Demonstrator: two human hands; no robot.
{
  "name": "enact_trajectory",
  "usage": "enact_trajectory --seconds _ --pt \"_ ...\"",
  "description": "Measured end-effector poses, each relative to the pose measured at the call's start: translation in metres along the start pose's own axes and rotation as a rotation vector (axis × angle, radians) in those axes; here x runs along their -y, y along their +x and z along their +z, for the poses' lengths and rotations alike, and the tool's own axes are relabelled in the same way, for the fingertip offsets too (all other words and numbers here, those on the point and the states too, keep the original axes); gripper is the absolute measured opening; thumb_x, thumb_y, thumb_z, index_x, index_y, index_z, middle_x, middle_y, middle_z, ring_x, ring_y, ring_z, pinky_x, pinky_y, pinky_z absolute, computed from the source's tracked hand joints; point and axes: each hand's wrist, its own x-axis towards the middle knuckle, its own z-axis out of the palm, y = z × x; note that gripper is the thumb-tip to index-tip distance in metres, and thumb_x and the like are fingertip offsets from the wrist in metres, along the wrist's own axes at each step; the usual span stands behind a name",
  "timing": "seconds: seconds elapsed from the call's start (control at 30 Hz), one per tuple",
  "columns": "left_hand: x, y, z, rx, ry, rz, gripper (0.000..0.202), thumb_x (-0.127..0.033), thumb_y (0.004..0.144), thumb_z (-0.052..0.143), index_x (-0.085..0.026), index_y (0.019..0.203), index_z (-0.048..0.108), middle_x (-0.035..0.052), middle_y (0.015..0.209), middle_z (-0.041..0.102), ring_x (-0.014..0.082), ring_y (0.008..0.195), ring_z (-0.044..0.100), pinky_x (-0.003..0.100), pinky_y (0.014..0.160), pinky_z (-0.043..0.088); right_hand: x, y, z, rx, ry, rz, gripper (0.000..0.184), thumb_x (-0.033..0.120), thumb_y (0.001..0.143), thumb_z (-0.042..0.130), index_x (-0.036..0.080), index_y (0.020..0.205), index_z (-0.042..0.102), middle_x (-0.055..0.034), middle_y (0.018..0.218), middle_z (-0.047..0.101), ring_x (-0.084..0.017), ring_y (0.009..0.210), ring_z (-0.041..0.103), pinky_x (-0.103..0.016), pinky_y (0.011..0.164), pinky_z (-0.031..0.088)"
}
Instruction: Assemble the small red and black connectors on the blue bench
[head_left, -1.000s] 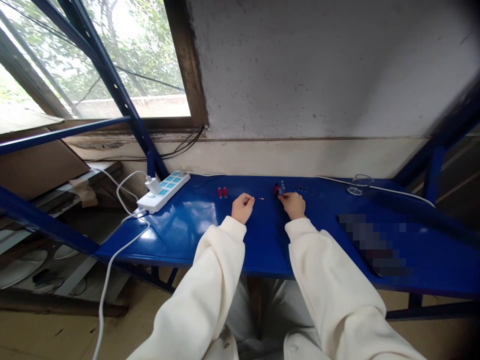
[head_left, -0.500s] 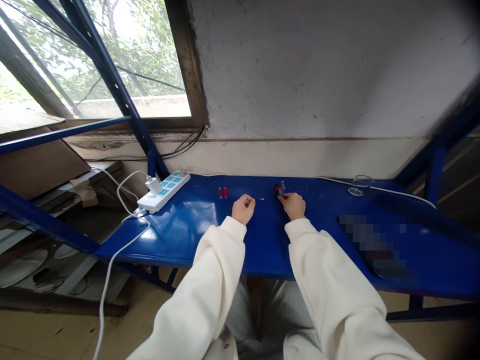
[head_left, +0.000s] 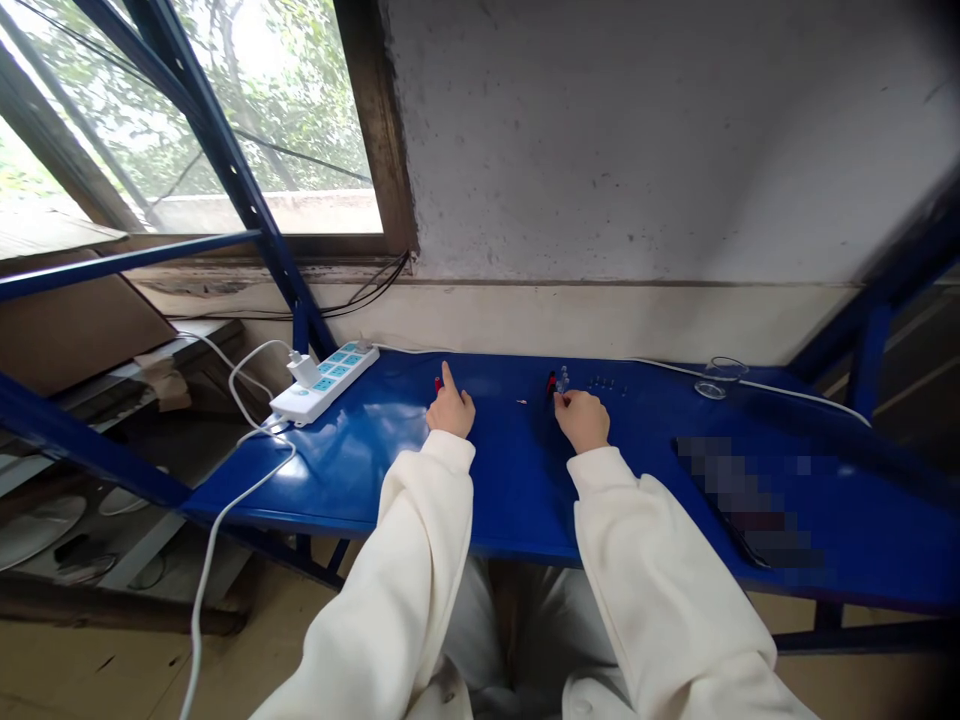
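Note:
On the blue table, my left hand point(head_left: 451, 411) has its index finger stretched out over the red pieces, with the thumb apart and the other fingers curled; nothing shows in it. One small red cylinder point(head_left: 439, 384) is visible at the finger's left side; the hand covers the one beside it. My right hand point(head_left: 583, 418) is closed in a pinch beside a small red-and-black piece point(head_left: 551, 382) and a cluster of clear pieces point(head_left: 564, 377). Whatever its fingertips hold is too small to make out. Between the hands lies a tiny pale piece point(head_left: 521, 402).
A white power strip point(head_left: 322, 385) with a plug and cable stands at the left. Several tiny clear pieces point(head_left: 606, 385) lie right of my right hand. Farther right are a clear glass cup point(head_left: 718, 380) and a dark blurred flat object point(head_left: 750, 505).
My left hand has moved left from beside the pale piece to the red cylinders, and its index finger has straightened. My right hand has stayed nearly in place, still pinched.

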Motion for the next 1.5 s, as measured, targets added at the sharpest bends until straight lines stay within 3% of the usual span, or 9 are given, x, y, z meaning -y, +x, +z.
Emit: enact_trajectory --seconds 0.17,0.3,0.43,0.57,0.67,0.77,0.9,1.23,1.5 --pt "0.004 0.006 0.002 0.019 0.01 -0.035 0.061 -0.029 0.08 0.043 -0.019 0.137 0.023 0.0179 0.091 0.062 0.0304 0.078 0.062 0.037 0.07 0.04 0.012 -0.01 0.002 -0.092 0.069 -0.168 0.043 0.043 0.086 0.033 0.018 0.064 0.059 -0.0067 0.062 0.06 -0.015 0.056 0.055 -0.023 0.047 0.027" --pt "0.006 0.008 0.002 -0.015 -0.004 -0.034 0.036 -0.023 0.083 0.036 -0.018 0.117 0.048 0.0174 0.099 0.06 0.0276 0.081 0.061 0.035 0.068 0.041 0.015 -0.013 0.004 -0.097 0.13 -0.283 0.047 0.045 0.086 0.031 0.017 0.057 0.055 -0.0047 0.055 0.056 -0.012 0.048 0.047 -0.023 0.045 0.024" --pt "0.006 0.011 0.008 0.021 -0.304 0.02 0.022 -0.021 0.084 0.037 -0.017 0.093 0.056 0.0095 0.081 0.063 0.0187 0.073 0.06 0.028 0.063 0.041 0.017 -0.014 0.008 -0.122 0.221 -0.384 0.048 0.047 0.086 0.029 0.018 0.056 0.051 -0.0034 0.051 0.053 -0.011 0.044 0.043 -0.023 0.045 0.024" --pt "-0.001 0.006 0.015 0.253 -0.864 -0.02 0.019 -0.026 0.083 0.042 -0.015 0.093 0.053 0.0032 0.071 0.06 0.0063 0.043 0.047 0.019 0.042 0.033 0.021 -0.015 0.013 -0.122 0.32 -0.428 0.041 0.046 0.087 0.028 0.018 0.068 0.052 -0.0041 0.063 0.057 -0.013 0.054 0.049 -0.022 0.049 0.028" --pt "-0.007 -0.002 0.014 0.482 -1.164 -0.017 0.024 -0.032 0.08 0.048 -0.014 0.096 0.051 0.0024 0.073 0.058 0.0046 0.039 0.045 0.016 0.034 0.022 0.024 -0.017 0.014 -0.059 0.391 -0.418 0.038 0.047 0.088 0.026 0.02 0.079 0.051 -0.0031 0.068 0.058 -0.015 0.06 0.053 -0.022 0.053 0.032" --pt "-0.011 -0.007 0.011 0.625 -1.277 0.034 0.032 -0.037 0.076 0.055 -0.013 0.096 0.051 0.0025 0.073 0.058 0.0051 0.039 0.048 0.016 0.032 0.021 0.025 -0.018 0.015 0.004 0.455 -0.435 0.037 0.047 0.089 0.024 0.02 0.08 0.049 -0.0013 0.065 0.057 -0.014 0.06 0.054 -0.022 0.056 0.034" --pt "-0.01 -0.008 0.011 0.698 -1.29 0.08 0.037 -0.04 0.074 0.058 -0.012 0.097 0.051 0.0026 0.073 0.058 0.0053 0.038 0.049 0.016 0.031 0.023 0.025 -0.019 0.016 0.008 0.534 -0.449 0.039 0.046 0.089 0.022 0.02 0.073 0.047 -0.0003 0.063 0.055 -0.012 0.057 0.052 -0.022 0.058 0.036" --pt "-0.01 -0.008 0.011 0.675 -1.263 0.064 0.038 -0.041 0.074 0.057 -0.012 0.098 0.051 0.0026 0.073 0.059 0.0058 0.037 0.05 0.017 0.031 0.024 0.024 -0.016 0.022 -0.01 0.597 -0.469 0.029 0.043 0.086 0.033 0.02 0.077 0.048 0.0016 0.061 0.052 -0.011 0.052 0.046 -0.022 0.053 0.033" --pt "-0.01 -0.007 0.009 0.593 -1.282 0.05 0.04 -0.043 0.073 0.057 -0.011 0.096 0.051 0.0014 0.069 0.058 0.0067 0.035 0.049 0.017 0.03 0.023 0.024 -0.016 0.022 -0.008 0.674 -0.525 0.026 0.038 0.083 0.04 0.019 0.097 0.05 -0.004 0.085 0.06 -0.012 0.059 0.051 -0.026 0.058 0.041"
